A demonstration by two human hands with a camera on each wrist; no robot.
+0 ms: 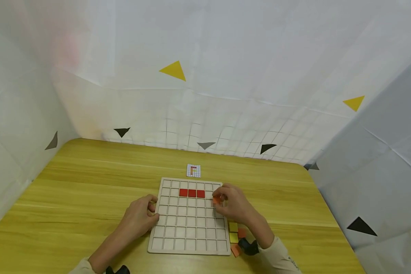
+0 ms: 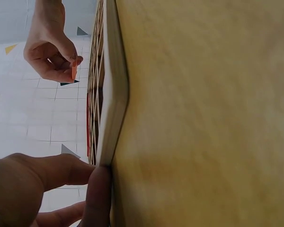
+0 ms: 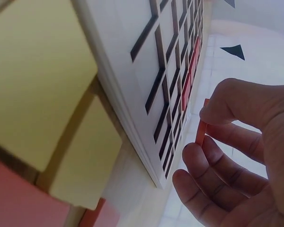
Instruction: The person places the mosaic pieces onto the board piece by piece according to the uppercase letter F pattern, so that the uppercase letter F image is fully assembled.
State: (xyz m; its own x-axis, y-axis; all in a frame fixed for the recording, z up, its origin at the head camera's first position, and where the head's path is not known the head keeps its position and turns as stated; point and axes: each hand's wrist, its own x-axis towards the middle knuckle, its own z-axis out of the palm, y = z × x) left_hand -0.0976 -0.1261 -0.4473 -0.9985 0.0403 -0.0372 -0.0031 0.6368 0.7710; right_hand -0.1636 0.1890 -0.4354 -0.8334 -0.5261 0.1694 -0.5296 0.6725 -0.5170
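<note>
One orange square [image 1: 216,200], seen from the head camera, is pinched by the fingers of the right hand [image 1: 234,204] over the right side of a pale gridded board [image 1: 180,243]. It lies to the right of three red squares [image 1: 192,193], which fill neighbouring cells in the second row from the far edge; that sideways gap is, I judge, the relation that counts. Being square, the piece has no long axis, and the right hand is the nearer one to it. The left hand [image 1: 138,215] holds the board's left edge. Just beyond the board lies a small printed card [image 1: 193,171]; beside its near right corner are yellow squares [image 1: 233,227] and loose orange squares [image 1: 236,250].

In the left wrist view, thumb and finger come together on the board's edge, and the orange square shows edge-on, apart from the grid.

The right wrist view shows that square clamped between thumb and fingertips (the outer fingers curl without touching it), clear of the board.

As for surroundings, the counter [image 1: 89,182] has a wood grain and rounded far corners; white sheets [image 1: 260,57] with yellow and black triangles [image 1: 175,71] stand around it.
</note>
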